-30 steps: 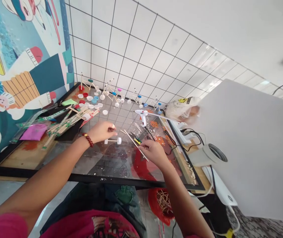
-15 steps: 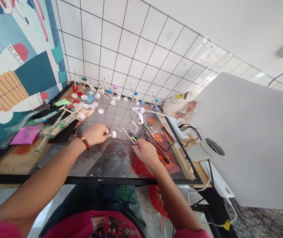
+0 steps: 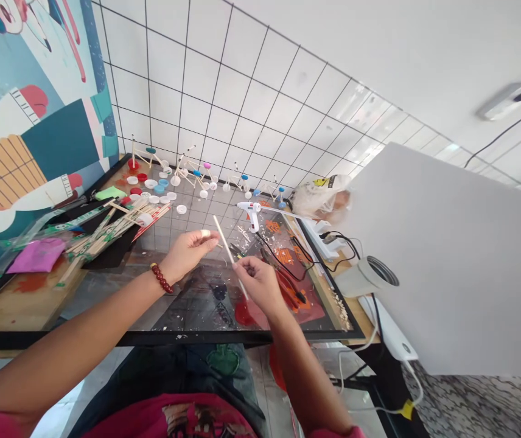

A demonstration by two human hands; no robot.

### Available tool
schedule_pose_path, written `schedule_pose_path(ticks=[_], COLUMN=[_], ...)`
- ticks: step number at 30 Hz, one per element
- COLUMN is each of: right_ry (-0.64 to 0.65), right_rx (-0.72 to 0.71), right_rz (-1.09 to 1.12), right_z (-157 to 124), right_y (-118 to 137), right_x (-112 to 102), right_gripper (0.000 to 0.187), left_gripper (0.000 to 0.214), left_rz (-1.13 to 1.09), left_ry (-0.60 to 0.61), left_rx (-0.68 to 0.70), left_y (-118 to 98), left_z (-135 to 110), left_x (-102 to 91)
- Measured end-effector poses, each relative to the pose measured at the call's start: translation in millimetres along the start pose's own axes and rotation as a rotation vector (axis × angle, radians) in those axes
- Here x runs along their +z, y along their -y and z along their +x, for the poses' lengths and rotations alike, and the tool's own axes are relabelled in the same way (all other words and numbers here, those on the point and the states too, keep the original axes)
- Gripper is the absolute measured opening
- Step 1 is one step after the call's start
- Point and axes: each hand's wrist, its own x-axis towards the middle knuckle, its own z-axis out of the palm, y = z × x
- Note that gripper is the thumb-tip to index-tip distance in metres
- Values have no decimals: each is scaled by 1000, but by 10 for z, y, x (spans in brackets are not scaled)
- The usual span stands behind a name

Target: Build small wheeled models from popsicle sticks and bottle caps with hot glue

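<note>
From my end of the feed, I see the right hand [image 3: 260, 281] pinching a slim, pale, straight stick [image 3: 224, 241] between thumb and fingers; the stick slants up on the near side of my landmark, the white glue gun [image 3: 252, 211]. The left hand [image 3: 193, 252], nearer and to the left of the glue gun, has thumb and fingertips drawn together beside the stick's upper end. I can't tell whether they grasp anything or touch the stick. A pale band circles one finger, and a bracelet [image 3: 162, 278] of round, glossy, dark red beads sits on that wrist.

Pale shavings [image 3: 244, 233] litter the glassy, reflective tabletop [image 3: 151, 307] just in front of the glue gun. Left of it I make out shallow round plastic caps [image 3: 181, 209] in white, red and blue, then a loose heap of flat sticks [image 3: 100, 234] and a smooth pink packet [image 3: 39, 254]. Beyond the glue gun stands a row of angular stick-and-cap frames [image 3: 244, 177]; to its right sits a crinkled, translucent plastic bag [image 3: 319, 201].

For writing, I get orange characters [image 3: 285, 255] on red to the glue gun's near right, too indistinct to read. The green-and-white wrapper print on the heap is too small, and I can read no brand.
</note>
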Motion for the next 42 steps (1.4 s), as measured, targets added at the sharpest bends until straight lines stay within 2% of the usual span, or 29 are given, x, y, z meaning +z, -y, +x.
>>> schedule_pose_path(ticks=[2, 4, 7, 10, 13, 17, 20, 22, 24, 27, 30, 33, 36, 38, 42], right_ry=[34, 62, 19, -122, -75, 88, 220, 273, 333, 382, 354, 333, 294, 260, 226], right_rx=[-6, -36, -90, -131, -189, -334, -426, -475, -509, -483, -356, -250, -230, -272, -408], right_rz=[27, 13, -108, -420, -526, -414, -416, -429, -445, -406, -225, -55, -2, -75, -443], right_z=[-17, -10, 56, 168, 261, 390, 559, 684, 789, 876, 889, 878, 878, 879, 867], right_y=[64, 50, -126, -387, -538, -412, -225, -152, -134, -154, -170, -186, -223, -250, -257], right_x=[146, 199, 44, -231, -337, -104, 165, 326, 462, 597, 634, 608, 575, 568, 597], right_gripper=[22, 22, 23, 22, 20, 21, 41, 53, 57, 39, 23, 22, 23, 21, 22], left_gripper=[40, 37, 35, 39, 45, 45, 41, 39, 37, 36, 38, 39, 39, 39, 40], left_rz=[-176, -276, -278, -186, -170, -272, -348, -390, -431, -468, -454, -425, -413, -415, -427], left_ry=[25, -4, 15, 216, 415, 735, 869, 869, 851, 837, 831, 828, 842, 851, 836], left_rx=[-74, -106, -75, -86, -151, -285, -366, -370, -353, -333, -326, -328, -335, -333, -342], left_y=[36, 81, 160, 221, 221, 145, 109, 117, 142, 174, 174, 164, 169, 176, 176], left_z=[-18, -43, -128, -267, -398, -473, -459, -434, -406, -373, -361, -364, -369, -371, -380], left_x=[57, 104, 198, 323, 406, 386, 337, 315, 300, 282, 267, 264, 268, 270, 275])
